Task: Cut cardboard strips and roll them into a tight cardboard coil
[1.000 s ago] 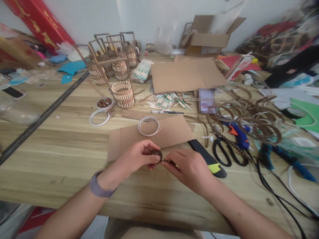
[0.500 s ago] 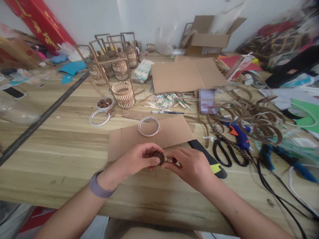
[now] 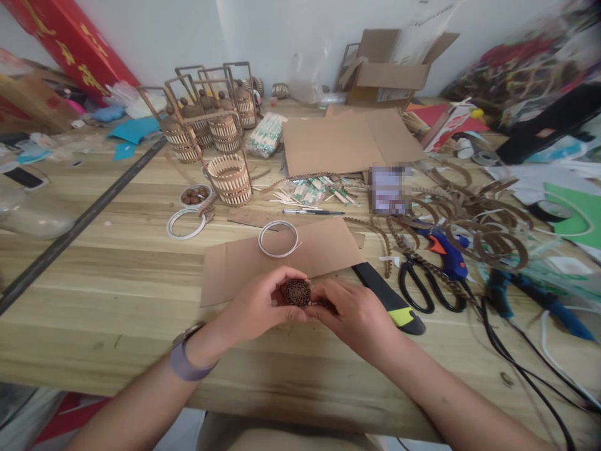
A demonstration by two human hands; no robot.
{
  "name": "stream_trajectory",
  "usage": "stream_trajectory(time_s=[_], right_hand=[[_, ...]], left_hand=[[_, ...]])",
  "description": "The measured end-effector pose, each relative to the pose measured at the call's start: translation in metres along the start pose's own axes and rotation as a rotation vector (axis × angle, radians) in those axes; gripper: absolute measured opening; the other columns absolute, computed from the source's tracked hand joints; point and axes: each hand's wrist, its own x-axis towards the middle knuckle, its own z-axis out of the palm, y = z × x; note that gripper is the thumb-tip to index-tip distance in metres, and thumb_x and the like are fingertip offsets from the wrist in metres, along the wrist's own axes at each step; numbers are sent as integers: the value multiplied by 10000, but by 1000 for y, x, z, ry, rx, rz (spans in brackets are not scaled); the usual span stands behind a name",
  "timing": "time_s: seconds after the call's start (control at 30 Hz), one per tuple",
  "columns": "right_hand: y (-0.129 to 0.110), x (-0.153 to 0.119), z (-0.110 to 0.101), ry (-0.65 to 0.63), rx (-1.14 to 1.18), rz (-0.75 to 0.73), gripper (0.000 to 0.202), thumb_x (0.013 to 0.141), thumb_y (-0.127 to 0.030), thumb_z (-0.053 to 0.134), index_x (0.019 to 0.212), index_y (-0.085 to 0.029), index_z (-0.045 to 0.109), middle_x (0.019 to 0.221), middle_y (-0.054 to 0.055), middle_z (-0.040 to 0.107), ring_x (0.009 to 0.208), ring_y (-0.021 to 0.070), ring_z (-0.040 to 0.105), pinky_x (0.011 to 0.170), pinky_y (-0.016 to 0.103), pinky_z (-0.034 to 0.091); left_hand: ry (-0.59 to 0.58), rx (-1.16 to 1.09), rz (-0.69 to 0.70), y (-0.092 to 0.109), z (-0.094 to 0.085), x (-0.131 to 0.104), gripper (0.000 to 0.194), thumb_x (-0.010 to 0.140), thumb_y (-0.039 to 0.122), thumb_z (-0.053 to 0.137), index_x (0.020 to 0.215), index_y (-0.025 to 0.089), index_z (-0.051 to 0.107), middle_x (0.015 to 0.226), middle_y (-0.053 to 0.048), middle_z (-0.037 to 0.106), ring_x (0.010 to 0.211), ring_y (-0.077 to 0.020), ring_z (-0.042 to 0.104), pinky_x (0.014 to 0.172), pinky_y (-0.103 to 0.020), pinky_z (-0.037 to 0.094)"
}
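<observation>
A small round coil of brown corrugated cardboard strip [image 3: 297,293] is between my two hands, its spiral face turned up toward me. My left hand [image 3: 263,305] curves around it from the left, thumb below and fingers above. At its right edge, my right hand [image 3: 350,310] pinches with thumb and fingertips pressed close against the coil; part of its grip is hidden. Just beyond them a flat piece of cardboard [image 3: 244,260] lies on the wooden table, with a white tape ring [image 3: 278,239] on top of it.
Black-handled scissors [image 3: 416,288], a black-and-yellow tool [image 3: 389,297] and a blue glue gun [image 3: 448,254] lie to the right, near tangled brown strips [image 3: 491,232] and cables. Slatted baskets [image 3: 230,180] and a bowl of brown balls [image 3: 196,195] stand back left.
The coil has tilted so its spiral face shows more fully. My right hand has come in closer against it, and the short stretch of strip between the hands no longer shows.
</observation>
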Motion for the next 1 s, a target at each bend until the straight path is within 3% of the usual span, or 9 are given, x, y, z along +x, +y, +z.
stream_trajectory(time_s=[0.13, 0.37, 0.6, 0.77, 1.0], right_hand=[[0, 2, -4, -99, 103, -6, 90, 929, -229, 608, 845, -206, 628, 742, 0, 727, 610, 128, 655, 558, 225, 438], [5, 4, -8, -65, 146, -3, 30, 927, -203, 612, 947, -199, 635, 855, 28, 759, 724, 152, 705, 625, 236, 495], [7, 2, -1, 23, 42, -142, 101, 945, -271, 607, 903, -185, 642, 770, 21, 741, 649, 152, 679, 588, 259, 463], [3, 1, 0, 16, 30, -107, 165, 926, -343, 635, 882, -185, 653, 711, 16, 709, 595, 141, 638, 554, 253, 436], [2, 3, -2, 42, 188, -68, 150, 972, -266, 559, 897, -199, 671, 775, 17, 751, 650, 132, 690, 603, 228, 498]], left_hand=[[42, 153, 13, 1, -3, -1, 428, 776, 358, 792, 1157, 238, 639, 1040, -38, 684, 924, -211, 623, 782, -284, 482], [-29, 301, 61, 11, -8, -4, 420, 829, 432, 732, 1177, 215, 641, 980, -39, 695, 773, -176, 610, 668, -253, 450], [-42, 346, 148, 16, -7, -3, 405, 850, 306, 715, 1241, 254, 621, 1192, -85, 700, 1064, -275, 644, 903, -356, 477], [-49, 332, 136, 19, -2, -4, 500, 769, 300, 801, 1235, 256, 623, 1211, -89, 693, 1085, -287, 641, 946, -380, 481], [-23, 367, 244, 24, -2, -4, 319, 885, 287, 684, 1191, 221, 624, 1230, -92, 671, 1141, -254, 614, 990, -339, 456]])
